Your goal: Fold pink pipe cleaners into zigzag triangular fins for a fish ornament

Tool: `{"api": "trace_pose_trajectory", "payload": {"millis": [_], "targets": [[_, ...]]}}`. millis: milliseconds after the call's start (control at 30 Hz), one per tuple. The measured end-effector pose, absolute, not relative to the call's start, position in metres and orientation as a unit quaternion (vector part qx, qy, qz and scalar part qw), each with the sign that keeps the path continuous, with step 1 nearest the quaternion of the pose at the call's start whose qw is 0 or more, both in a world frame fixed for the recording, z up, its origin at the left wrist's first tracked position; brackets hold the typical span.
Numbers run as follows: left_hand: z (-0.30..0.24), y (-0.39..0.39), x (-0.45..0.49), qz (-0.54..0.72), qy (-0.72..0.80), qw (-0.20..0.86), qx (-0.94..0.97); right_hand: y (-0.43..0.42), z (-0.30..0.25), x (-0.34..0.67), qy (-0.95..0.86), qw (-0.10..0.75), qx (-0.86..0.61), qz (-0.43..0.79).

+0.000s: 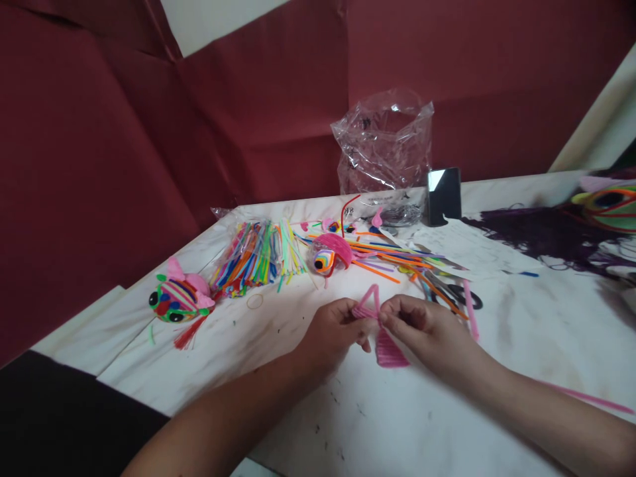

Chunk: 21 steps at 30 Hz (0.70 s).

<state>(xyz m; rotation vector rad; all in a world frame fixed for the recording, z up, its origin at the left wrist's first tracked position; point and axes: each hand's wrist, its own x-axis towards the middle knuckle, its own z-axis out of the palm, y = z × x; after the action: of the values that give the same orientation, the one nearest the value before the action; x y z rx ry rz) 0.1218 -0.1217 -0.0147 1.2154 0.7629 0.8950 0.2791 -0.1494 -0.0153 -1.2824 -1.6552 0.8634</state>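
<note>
Between my two hands, above the middle of the table, is a pink pipe-cleaner piece (pixel 391 352) with rows of pink stems side by side and a pointed loop at its top. My left hand (pixel 342 328) pinches its left side near the loop. My right hand (pixel 415 323) has thumb and forefinger closed on the piece from the other side. The fingertips hide where the stems join. A single pink pipe cleaner (pixel 470 311) lies just beyond my right hand, and another pink pipe cleaner (pixel 591 397) lies near my right forearm.
Left stands a colourful pipe-cleaner figure (pixel 179 298) with a red tassel. Bundled pipe cleaners (pixel 256 258) lie behind, beside a pink piece with an eye (pixel 332 257). Scissors (pixel 464 296), a phone (pixel 444 197), a clear plastic bag (pixel 387 152) and dark purple strands (pixel 527 232) are further back.
</note>
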Motion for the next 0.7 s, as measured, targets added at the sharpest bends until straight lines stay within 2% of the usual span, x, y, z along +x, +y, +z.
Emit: {"api": "trace_pose_trajectory", "payload": {"millis": [133,700], "targets": [[-0.0103,-0.1244,0.1210,0.413,0.370,0.612,0.564,-0.1499,-0.0161,0.2789,-0.662,0.427,-0.520,0.330],[-0.0078,-0.1247,0.1205,0.403,0.384,0.582,0.592,-0.1477,-0.0155,0.2776,-0.658,0.440,-0.507,0.340]]}}
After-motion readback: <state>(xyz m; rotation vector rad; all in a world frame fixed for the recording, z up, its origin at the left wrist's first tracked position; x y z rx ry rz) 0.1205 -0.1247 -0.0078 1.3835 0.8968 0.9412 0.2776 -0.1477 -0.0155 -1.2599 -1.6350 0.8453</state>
